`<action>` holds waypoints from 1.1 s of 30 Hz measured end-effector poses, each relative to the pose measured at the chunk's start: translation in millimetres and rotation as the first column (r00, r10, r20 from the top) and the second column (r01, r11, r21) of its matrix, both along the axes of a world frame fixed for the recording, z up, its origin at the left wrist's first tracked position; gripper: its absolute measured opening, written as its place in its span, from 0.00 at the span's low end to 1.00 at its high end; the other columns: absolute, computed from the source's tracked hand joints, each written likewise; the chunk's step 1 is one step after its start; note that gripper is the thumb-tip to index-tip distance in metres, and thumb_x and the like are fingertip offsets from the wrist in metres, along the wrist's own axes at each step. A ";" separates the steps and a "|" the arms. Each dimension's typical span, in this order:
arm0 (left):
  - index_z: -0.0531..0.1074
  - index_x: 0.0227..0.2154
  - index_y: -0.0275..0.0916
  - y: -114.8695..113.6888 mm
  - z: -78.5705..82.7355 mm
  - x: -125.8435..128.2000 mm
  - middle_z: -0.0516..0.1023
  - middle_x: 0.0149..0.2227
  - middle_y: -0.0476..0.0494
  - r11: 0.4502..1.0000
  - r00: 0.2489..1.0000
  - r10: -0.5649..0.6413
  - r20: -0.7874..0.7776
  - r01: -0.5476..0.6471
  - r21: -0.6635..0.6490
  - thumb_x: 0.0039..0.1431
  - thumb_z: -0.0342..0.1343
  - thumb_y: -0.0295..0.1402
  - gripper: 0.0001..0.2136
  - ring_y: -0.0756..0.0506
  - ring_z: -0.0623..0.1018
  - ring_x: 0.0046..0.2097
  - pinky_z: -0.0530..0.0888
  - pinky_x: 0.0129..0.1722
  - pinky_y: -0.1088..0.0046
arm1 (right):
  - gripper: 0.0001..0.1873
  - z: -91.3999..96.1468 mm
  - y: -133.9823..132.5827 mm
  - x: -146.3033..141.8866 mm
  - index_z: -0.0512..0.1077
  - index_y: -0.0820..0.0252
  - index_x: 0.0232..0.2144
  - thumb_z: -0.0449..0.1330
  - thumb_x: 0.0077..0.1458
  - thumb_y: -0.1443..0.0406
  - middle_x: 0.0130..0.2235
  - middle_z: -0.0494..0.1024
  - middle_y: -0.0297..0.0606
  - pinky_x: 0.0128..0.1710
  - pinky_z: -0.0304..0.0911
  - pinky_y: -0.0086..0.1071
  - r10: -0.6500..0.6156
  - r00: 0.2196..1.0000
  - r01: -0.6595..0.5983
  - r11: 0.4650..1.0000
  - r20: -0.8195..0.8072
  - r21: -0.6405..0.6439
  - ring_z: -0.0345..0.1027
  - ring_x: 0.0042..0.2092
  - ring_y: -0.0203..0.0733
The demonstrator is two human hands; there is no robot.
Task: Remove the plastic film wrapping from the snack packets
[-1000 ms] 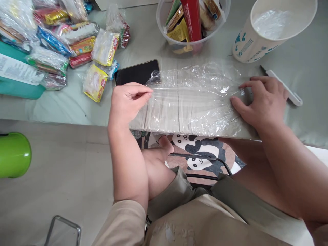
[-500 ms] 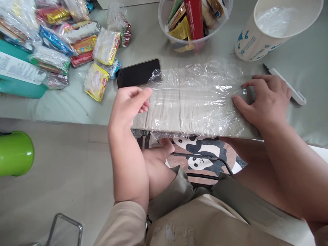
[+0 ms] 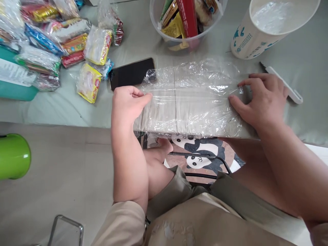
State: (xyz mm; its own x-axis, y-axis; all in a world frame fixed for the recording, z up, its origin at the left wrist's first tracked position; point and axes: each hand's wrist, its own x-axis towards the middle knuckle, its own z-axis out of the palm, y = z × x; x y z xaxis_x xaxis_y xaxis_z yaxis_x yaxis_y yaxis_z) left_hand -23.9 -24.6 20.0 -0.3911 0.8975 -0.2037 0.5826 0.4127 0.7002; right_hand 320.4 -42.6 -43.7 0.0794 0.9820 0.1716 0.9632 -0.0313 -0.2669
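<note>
A sheet of clear plastic wrap (image 3: 192, 99) lies spread and wrinkled on the grey-green tablecloth (image 3: 64, 109) near the table's front edge. My left hand (image 3: 128, 104) rests at the sheet's left end, fingers curled with the thumb pinching the film's edge. At the sheet's right end my right hand (image 3: 261, 99) presses down, its index finger and thumb pinching the film. A black phone (image 3: 130, 72) lies just behind my left hand, its right end under the wrap.
Several wrapped snack packets (image 3: 56, 44) are piled at the back left by a teal box (image 3: 15, 89). A clear bowl (image 3: 187, 20) of snacks and a white paper bucket (image 3: 269, 27) stand at the back. A white cutter (image 3: 284, 85) lies behind my right hand. A green round object (image 3: 12, 155) sits low left.
My left hand opened its fingers half a second ago and has now curled again onto the wrap's left edge. My right hand stayed put on the right end.
</note>
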 end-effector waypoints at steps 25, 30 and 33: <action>0.69 0.20 0.39 -4.8 3.2 -15.4 0.81 0.29 0.45 0.984 0.785 -0.031 0.619 0.131 -0.117 0.49 0.67 0.27 0.11 0.49 0.81 0.31 0.76 0.28 0.77 | 0.28 -2.5 -0.9 0.2 0.77 0.52 0.49 0.58 0.53 0.45 0.61 0.74 0.44 0.62 0.58 0.59 -0.006 1.000 0.005 1.000 0.024 0.022 0.67 0.62 0.62; 0.67 0.16 0.39 -4.3 3.5 -14.9 0.73 0.19 0.51 0.995 0.807 -0.031 0.590 0.081 -0.058 0.47 0.65 0.22 0.13 0.55 0.72 0.21 0.65 0.20 0.81 | 0.27 -4.1 -0.4 2.3 0.77 0.52 0.49 0.60 0.53 0.45 0.62 0.73 0.45 0.61 0.59 0.59 0.000 1.000 -0.001 1.000 0.031 0.011 0.67 0.62 0.62; 0.69 0.18 0.40 -5.6 3.3 -20.5 0.74 0.20 0.51 0.998 0.806 -0.029 0.591 0.057 -0.029 0.47 0.67 0.24 0.12 0.55 0.72 0.23 0.68 0.21 0.80 | 0.26 -4.9 -0.5 2.0 0.76 0.51 0.49 0.61 0.52 0.46 0.60 0.74 0.44 0.61 0.59 0.60 0.007 0.999 -0.008 0.999 0.031 0.033 0.67 0.62 0.62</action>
